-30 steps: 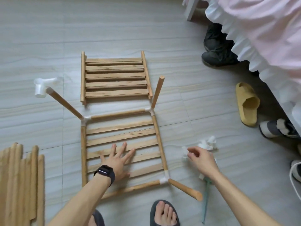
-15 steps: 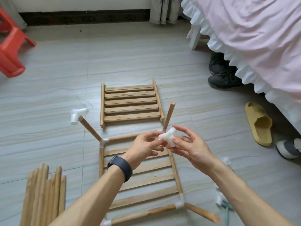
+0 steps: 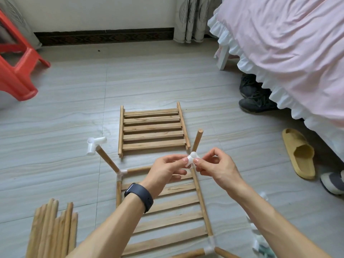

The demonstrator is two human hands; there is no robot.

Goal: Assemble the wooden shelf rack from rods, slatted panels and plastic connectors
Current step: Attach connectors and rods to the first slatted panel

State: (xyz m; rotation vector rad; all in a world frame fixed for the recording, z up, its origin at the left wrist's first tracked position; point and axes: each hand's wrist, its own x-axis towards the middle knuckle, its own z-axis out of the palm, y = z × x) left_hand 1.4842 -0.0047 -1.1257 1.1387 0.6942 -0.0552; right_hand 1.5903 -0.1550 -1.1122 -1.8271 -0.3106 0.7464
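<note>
- We see the left hand (image 3: 167, 168) and the right hand (image 3: 217, 168) raised together above the grey tiled floor (image 3: 74, 108). Each pinches the small white plastic connector (image 3: 192, 158) between thumb and fingertips, so both grips are clamped on it.
- The connector is held in the air, in front of the foot of the bare-topped wooden rod (image 3: 197, 139) that rises from the frame's far right corner.
- Under the hands the partly built slatted wooden frame (image 3: 167, 205) lies flat on the floor, with white joints at its corners.
- From its far left corner a tilted wooden rod (image 3: 107, 159) leans up, capped by a white plastic elbow piece (image 3: 95, 145).
- A loose slatted wooden panel (image 3: 152, 129) lies flat just beyond the frame.
- A bundle of spare wooden rods (image 3: 54, 229) lies at lower left.
- Some blurred white plastic pieces (image 3: 260, 244) lie by the right forearm.
- A black wristband (image 3: 139, 196) circles the left wrist.
- A red plastic stool (image 3: 16, 71) stands far left; a yellow slipper (image 3: 297, 153) and a pink-covered bed (image 3: 288, 43) are at right.
</note>
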